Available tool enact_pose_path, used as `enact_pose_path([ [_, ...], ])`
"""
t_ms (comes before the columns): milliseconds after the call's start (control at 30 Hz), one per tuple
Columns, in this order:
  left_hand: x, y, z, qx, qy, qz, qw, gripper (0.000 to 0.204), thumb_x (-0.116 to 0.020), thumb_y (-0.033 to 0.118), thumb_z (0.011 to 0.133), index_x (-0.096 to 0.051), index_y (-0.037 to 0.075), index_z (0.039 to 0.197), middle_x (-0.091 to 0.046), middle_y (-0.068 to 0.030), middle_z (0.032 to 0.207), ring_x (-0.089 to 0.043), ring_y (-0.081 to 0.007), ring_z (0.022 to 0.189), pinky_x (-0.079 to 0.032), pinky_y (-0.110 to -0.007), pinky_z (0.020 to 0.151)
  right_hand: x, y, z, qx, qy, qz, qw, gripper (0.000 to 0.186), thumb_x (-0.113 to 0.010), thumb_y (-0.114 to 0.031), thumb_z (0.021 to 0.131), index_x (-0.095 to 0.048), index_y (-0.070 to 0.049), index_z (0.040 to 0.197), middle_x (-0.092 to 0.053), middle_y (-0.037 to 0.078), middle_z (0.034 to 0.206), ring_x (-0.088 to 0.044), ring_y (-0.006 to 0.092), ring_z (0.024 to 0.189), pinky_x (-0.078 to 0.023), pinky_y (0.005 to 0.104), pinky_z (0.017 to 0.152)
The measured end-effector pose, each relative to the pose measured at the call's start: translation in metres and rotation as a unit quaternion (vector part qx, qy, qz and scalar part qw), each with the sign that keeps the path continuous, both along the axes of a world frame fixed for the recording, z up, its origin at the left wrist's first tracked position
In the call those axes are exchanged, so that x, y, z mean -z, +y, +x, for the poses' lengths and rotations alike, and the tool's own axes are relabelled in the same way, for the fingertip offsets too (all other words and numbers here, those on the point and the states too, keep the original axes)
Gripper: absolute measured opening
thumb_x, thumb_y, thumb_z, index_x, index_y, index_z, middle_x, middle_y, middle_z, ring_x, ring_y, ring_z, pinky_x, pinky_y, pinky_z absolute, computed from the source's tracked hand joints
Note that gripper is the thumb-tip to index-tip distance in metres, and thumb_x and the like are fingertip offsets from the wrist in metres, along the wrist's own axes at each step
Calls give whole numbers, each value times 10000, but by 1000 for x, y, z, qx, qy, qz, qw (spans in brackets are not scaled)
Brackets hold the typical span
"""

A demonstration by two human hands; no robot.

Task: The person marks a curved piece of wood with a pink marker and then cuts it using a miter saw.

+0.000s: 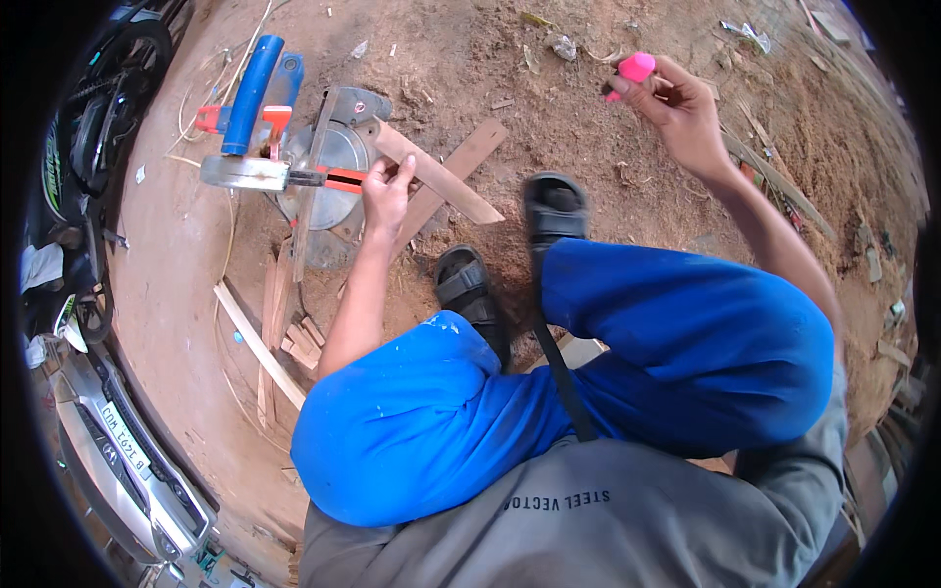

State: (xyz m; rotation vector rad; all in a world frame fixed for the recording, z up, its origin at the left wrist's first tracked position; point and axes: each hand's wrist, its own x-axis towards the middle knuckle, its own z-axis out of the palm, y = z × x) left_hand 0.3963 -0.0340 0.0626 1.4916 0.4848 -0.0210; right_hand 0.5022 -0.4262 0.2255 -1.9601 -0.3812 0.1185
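My left hand (387, 196) is closed on a short wooden board (443, 180), thumb on top, holding it slantwise beside the saw. Under the board, a second wooden plank (477, 143) lies across it on the ground. Left of that hand stands a miter saw (253, 103) with a blue handle, a round metal base and an orange-red part near my wrist. Out to the far right, my right hand (683, 116) is raised, its fingers pinching a small bright pink object (637, 68) with a dark part; its kind does not show clearly.
Narrow wood strips (257, 338) and small offcuts (302, 343) lie left of my leg. My sandalled feet (557, 208) rest on sawdust-covered soil. A parked car (123, 446) and a motorcycle (83, 167) stand along the left. A thin cable (231, 230) runs by the saw.
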Motion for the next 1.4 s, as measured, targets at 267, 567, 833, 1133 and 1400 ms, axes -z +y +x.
enact_pose_path([
  [267,86,-45,-1,-10,-6,70,998,608,-763,74,962,-392,-11,1435,-715,-171,1086,-709,-161,841,-600,-309,705,-12,38,12,-78,161,-41,983,229,-670,-273,1065,-635,-47,1079,-670,19,827,-608,72,683,-498,260,607],
  [567,80,-53,2,82,-65,518,849,619,-792,467,914,-641,116,1402,-632,-103,1240,-571,-320,1195,-394,-462,1021,154,94,-32,100,274,108,950,379,-811,-153,952,-578,1,1208,-736,83,1030,-703,145,904,-581,298,780],
  [833,80,-29,0,285,-70,488,822,985,-663,754,858,-386,233,1646,-249,-109,1746,-255,-391,1574,-164,-667,1220,176,118,-25,121,340,103,927,286,-810,-90,940,-659,8,1161,-750,67,1034,-703,124,959,-575,287,840],
  [1133,72,-25,0,359,-29,500,788,1343,-840,730,629,-224,201,1698,-130,-142,1768,-208,-383,1603,-144,-708,1216,211,132,-18,19,220,75,973,267,-837,-75,890,-684,-10,1100,-760,67,1018,-725,146,971,-589,319,860],
  [1400,73,-39,1,333,-28,465,820,1365,-862,707,615,-223,171,1695,-132,-184,1757,-146,-414,1613,-75,-718,1244,213,130,-9,-24,162,26,986,289,-834,-84,847,-702,-33,1099,-771,130,986,-766,254,948,-591,361,853],
])
